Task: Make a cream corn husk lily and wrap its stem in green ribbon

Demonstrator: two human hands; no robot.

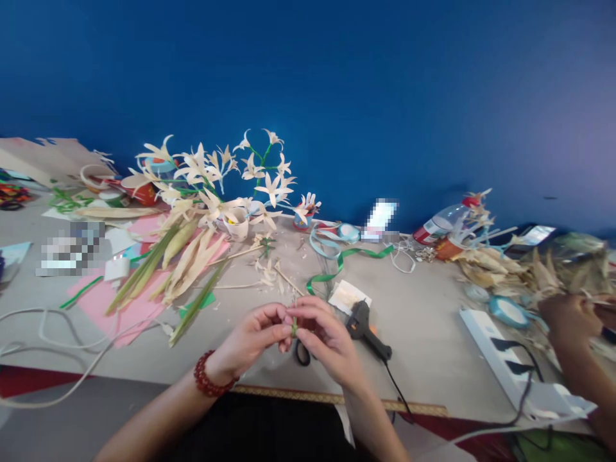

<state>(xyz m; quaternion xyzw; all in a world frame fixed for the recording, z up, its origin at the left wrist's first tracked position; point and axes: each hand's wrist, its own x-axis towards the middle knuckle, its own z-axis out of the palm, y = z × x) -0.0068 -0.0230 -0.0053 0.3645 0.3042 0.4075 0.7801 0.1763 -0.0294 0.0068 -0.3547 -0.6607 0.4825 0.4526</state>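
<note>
My left hand, with a red bead bracelet at its wrist, meets my right hand over the front of the table. Thumbs and fingers of both are pinched around a small green piece. Its exact kind is mostly hidden by the fingers. Just below them shows the dark handle of what look like scissors. To the right of my right hand lies a black glue gun, its nozzle end by a white pad. A green ribbon curls behind my hands.
White husk flowers stand in cups at the back left. Corn husks and long green leaves lie on pink paper. A white power strip is at right, near another person's hand. A plastic bottle leans behind.
</note>
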